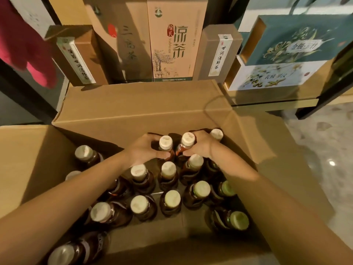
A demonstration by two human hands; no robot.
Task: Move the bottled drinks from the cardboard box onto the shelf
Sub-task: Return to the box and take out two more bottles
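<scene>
**Now, one bottle per hand, both down in the box**

The left hand is curled round the neck of the left bottle, and the right hand is curled round the neck of the right bottle. Both bottles stand upright at the far end of the cardboard box, among the remaining bottles.

To lift well, I judge each grip should sit snug under the cap. Both bottles should rise straight up before swinging forward. The two stand almost touching and could knock together, or nudge the corner bottle just beside the right hand.

The far flap stands up between the hands and the shelf, so the bottles have to clear its edge. Straight ahead the shelf is taken up by upright tea cartons, with blue gift boxes to the right. Free room for bottles is not apparent from here, so a spot needs picking first. A red cloth hangs at the upper left, out of the path. Some bottles nearest the camera lean, so the rows may shift as gaps open.
</scene>
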